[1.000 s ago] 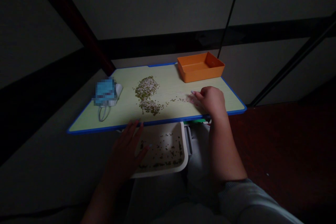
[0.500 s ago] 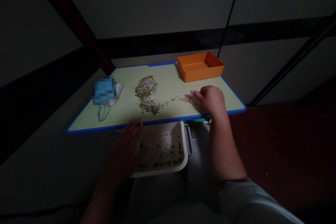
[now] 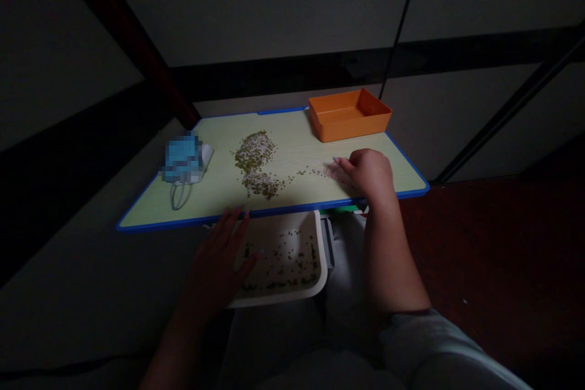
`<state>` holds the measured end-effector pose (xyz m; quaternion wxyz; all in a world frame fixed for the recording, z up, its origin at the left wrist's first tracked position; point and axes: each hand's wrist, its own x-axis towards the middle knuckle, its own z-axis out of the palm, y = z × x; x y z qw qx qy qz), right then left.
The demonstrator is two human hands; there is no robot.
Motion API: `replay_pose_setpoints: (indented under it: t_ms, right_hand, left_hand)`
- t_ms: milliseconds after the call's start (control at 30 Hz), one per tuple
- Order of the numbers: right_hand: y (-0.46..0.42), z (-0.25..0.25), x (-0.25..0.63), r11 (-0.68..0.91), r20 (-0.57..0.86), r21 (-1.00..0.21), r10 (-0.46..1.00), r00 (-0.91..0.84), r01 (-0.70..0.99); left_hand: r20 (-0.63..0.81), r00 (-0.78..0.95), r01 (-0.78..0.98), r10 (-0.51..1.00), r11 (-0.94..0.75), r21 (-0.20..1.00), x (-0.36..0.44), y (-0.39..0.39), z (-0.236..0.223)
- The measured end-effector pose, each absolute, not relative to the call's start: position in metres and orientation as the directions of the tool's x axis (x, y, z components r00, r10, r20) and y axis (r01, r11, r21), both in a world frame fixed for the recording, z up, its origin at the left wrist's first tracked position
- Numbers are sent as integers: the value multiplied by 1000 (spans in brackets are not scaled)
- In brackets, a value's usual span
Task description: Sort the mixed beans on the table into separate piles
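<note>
Two lots of green beans, a heap [image 3: 254, 163] on the table [image 3: 210, 195] and a scatter [image 3: 286, 259] in a white tray [image 3: 274, 301]

The right hand [image 3: 369, 173] lies on the right part of the table, its fingers curled in narrow, the fingertips [image 3: 336, 160] just beside a thin trail of beans [image 3: 297, 175] that runs from the heap toward them. A pale patch shows under those fingers, perhaps a scrap of plastic; whether the hand is pinching anything cannot be told. The left hand [image 3: 214, 259] is spread wide and holds nothing, its fingertips on the table's blue rim, its palm over the left side of the white tray. That tray sits on the person's lap just below the near edge, apparently placed to lie straight under the rim and within easy reach of the left hand. Its beans lie thinly spread, thicker along the near wall. The heap sits mid-table as two joined clumps. An orange tray [image 3: 340, 132] stands at the far edge, right of centre, seemingly set back out of the hands' way. Toward the left end lies a folded blue mask [image 3: 183, 158], blurred, its ear loops trailing, well apart from the beans.
</note>
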<state>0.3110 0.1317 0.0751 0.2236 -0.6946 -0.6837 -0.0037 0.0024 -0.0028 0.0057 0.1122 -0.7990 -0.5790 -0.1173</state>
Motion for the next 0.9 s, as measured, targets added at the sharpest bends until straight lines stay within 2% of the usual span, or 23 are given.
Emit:
replay_pose_setpoints:
  t_ms: [400,667,900]
  right_hand:
    - [128,79,310,54,275,-302,961,32,952]
    - [126,78,305,129,296,-311,955,-33,942]
    - [128,77,302,105,307,-303,952,-7,947]
  left_hand:
    - [312,289,955,905,-293,-34,4,-3,7]
    - [311,289,955,905,-295,-29,3,-2,6]
    - [318,289,956,903,-292,-38,2,-3,4]
